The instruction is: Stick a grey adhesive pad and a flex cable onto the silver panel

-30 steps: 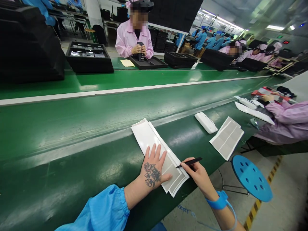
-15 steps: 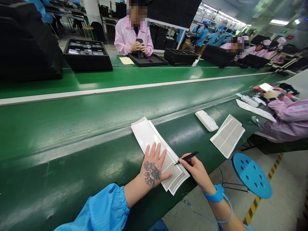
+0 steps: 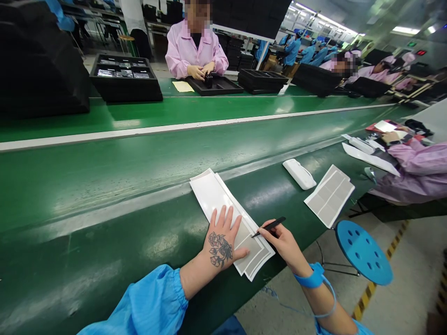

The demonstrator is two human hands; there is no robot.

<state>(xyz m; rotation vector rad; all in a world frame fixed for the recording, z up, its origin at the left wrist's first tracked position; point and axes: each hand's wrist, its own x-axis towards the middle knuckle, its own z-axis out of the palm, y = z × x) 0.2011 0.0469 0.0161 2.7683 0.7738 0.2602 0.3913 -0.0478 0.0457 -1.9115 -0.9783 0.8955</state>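
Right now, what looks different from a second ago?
The right hand, still holding the slim black tool, has moved slightly left, toward the left hand. Across the bench, a person in pink has lowered or tipped a dark object toward the black tray. The left hand stays spread on the sheets.

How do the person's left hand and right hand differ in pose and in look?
The left hand lies spread on the sheets; the right hand pinches a black pointed tool. A flower tattoo shows on the left hand, while none shows on the right hand. Both hands are bare.
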